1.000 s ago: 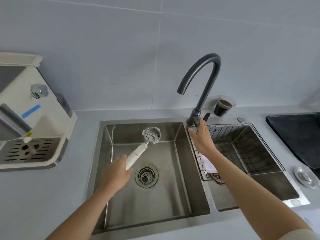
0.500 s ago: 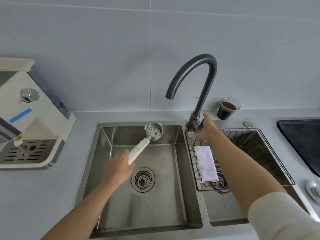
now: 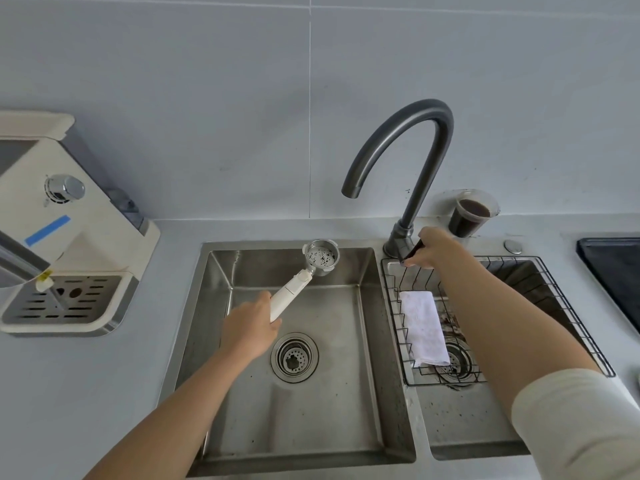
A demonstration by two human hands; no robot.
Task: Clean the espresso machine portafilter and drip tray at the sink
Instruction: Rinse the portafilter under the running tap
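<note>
At the double sink (image 3: 367,403) set into the grey worktop (image 3: 69,393), we stood with both arms out. The espresso machine (image 3: 65,244) sat at the left, its drip tray (image 3: 60,308) not yet removed. The dark tap (image 3: 408,150) curved over the left basin, no water visible. Our left hand (image 3: 249,329) was closed round the white handle of the portafilter (image 3: 320,256), whose ground-speckled basket hung beyond the hand, just left of the spout, probably ready for rinsing. Our right hand (image 3: 433,247) gripped the tap lever (image 3: 412,251), seemingly to start the flow.
</note>
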